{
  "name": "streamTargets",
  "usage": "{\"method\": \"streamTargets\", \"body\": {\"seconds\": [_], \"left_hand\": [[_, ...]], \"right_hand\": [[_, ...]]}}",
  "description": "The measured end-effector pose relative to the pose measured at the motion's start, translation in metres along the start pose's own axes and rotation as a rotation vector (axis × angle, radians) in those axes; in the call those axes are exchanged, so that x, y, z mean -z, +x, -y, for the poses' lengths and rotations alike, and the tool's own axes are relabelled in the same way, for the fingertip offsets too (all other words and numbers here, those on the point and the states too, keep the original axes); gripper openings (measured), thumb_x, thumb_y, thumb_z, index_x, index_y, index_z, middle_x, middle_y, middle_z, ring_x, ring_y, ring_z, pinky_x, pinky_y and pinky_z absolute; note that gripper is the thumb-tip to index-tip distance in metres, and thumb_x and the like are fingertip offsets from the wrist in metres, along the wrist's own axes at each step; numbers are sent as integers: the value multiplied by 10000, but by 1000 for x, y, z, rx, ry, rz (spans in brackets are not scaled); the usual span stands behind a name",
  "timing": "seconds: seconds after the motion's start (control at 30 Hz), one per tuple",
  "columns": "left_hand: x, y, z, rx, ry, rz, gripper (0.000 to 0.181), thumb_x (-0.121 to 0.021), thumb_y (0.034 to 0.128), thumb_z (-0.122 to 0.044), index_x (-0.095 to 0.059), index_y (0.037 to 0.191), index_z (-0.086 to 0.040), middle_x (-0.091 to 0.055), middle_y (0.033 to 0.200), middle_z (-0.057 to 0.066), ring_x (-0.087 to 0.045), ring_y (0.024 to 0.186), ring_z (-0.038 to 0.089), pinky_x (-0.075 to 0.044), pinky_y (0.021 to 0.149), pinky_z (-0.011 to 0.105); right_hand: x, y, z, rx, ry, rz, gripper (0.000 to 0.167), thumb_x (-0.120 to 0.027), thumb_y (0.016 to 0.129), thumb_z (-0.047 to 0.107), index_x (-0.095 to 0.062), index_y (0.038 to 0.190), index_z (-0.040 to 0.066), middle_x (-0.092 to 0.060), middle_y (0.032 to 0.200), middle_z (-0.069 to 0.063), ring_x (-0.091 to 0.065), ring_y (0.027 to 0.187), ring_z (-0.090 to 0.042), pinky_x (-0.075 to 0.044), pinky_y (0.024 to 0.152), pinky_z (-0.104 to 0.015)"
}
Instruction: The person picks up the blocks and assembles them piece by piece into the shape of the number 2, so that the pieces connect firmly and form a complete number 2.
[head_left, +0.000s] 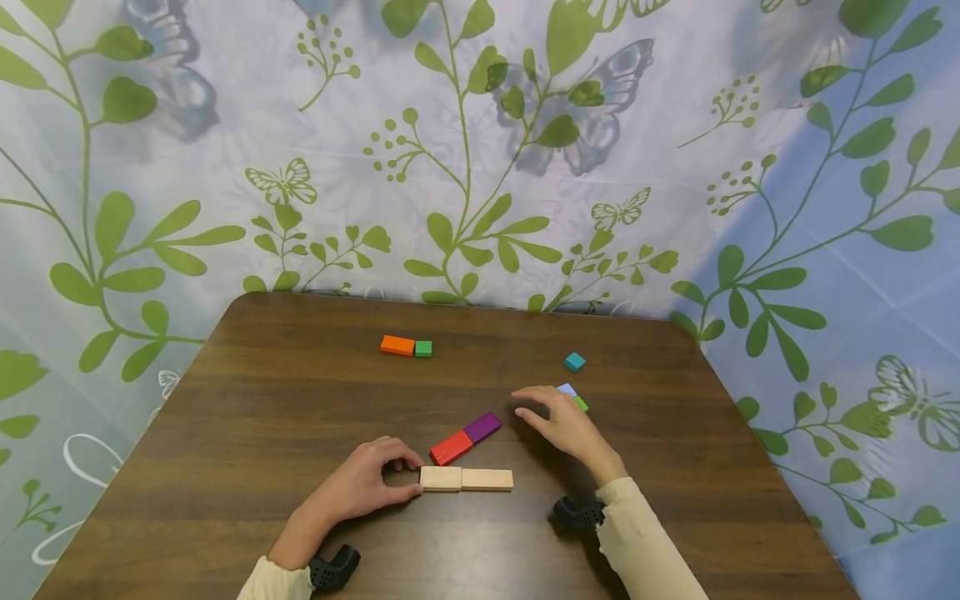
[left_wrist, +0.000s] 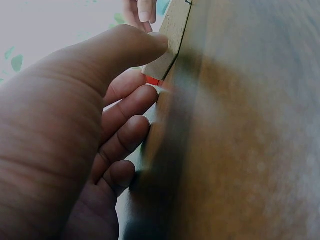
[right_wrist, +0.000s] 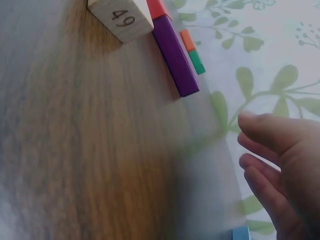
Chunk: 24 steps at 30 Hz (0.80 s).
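Two plain light-wood blocks, the left one [head_left: 441, 478] and the right one [head_left: 487, 480], lie end to end near the front middle of the table. My left hand [head_left: 369, 481] pinches the left block's outer end, thumb on the near side and index finger on the far side. In the left wrist view, the thumb lies against that wooden block [left_wrist: 175, 30]. My right hand [head_left: 564, 423] is over the table with loosely bent fingers and holds nothing. A red block [head_left: 451, 448] and a purple block [head_left: 483, 427] form a slanted line between the hands.
Farther back lie an orange block [head_left: 397, 345] touching a green block [head_left: 423, 349], and a teal block [head_left: 575, 362]. A light-blue block [head_left: 567, 389] and a bright green block [head_left: 581, 403] are partly hidden behind the right hand. A patterned cloth [head_left: 465, 150] hangs behind the table.
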<state>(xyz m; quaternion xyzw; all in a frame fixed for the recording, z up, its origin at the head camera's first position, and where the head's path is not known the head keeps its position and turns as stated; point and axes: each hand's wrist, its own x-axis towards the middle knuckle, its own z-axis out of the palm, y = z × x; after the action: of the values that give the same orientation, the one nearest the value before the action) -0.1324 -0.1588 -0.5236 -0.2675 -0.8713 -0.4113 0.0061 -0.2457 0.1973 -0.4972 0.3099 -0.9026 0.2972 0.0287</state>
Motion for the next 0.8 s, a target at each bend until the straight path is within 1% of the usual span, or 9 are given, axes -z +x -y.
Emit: {"method": "streamTargets", "body": {"seconds": [0.2,0.3,0.4,0.47,0.57,0.8], "left_hand": [[1,0,0,-2,1,-1,227,-828,890,-362,-738,1050,-229,-678,994,-107,-568,883,58,-528,784,263],[0,0,1,-12,10,-9,221,-829,890,-348,-739,1052,-227,-680,994,-114,-568,879,48,-529,783,256],[-1,0,2,-27,18,-20,216,-834,887,-332,-739,1050,-226,-678,988,-120,-568,872,40,-528,775,248],[-2,0,2,-31,24,-27,214,-839,883,-325,-740,1045,-224,-678,981,-120,-570,867,40,-528,771,245],[-2,0,2,-25,19,-21,215,-834,887,-338,-740,1044,-227,-677,981,-119,-570,868,46,-528,773,248],[0,0,1,0,8,1,222,-827,891,-358,-735,1049,-232,-673,990,-119,-559,881,46,-524,785,257]], "right_hand": [[5,-2,-5,-44,-56,-81,321,-735,976,211,-720,1279,105,-721,1276,-73,-658,1212,-315,-509,1020,-537],[9,-2,-8,-69,-76,-113,322,-747,966,203,-724,1273,108,-722,1268,-90,-662,1192,-330,-529,986,-532],[12,-3,-12,-84,-94,-135,326,-757,958,193,-725,1271,106,-723,1260,-105,-676,1137,-330,-551,934,-518],[14,-3,-14,-93,-104,-146,331,-761,954,187,-724,1272,102,-722,1261,-114,-677,1122,-336,-548,935,-526],[17,-3,-18,-110,-117,-162,341,-765,948,179,-720,1273,87,-721,1259,-130,-678,1126,-356,-540,945,-545],[24,-3,-23,-153,-142,-210,367,-762,943,158,-703,1289,51,-701,1291,-174,-639,1191,-431,-508,972,-606]]}}
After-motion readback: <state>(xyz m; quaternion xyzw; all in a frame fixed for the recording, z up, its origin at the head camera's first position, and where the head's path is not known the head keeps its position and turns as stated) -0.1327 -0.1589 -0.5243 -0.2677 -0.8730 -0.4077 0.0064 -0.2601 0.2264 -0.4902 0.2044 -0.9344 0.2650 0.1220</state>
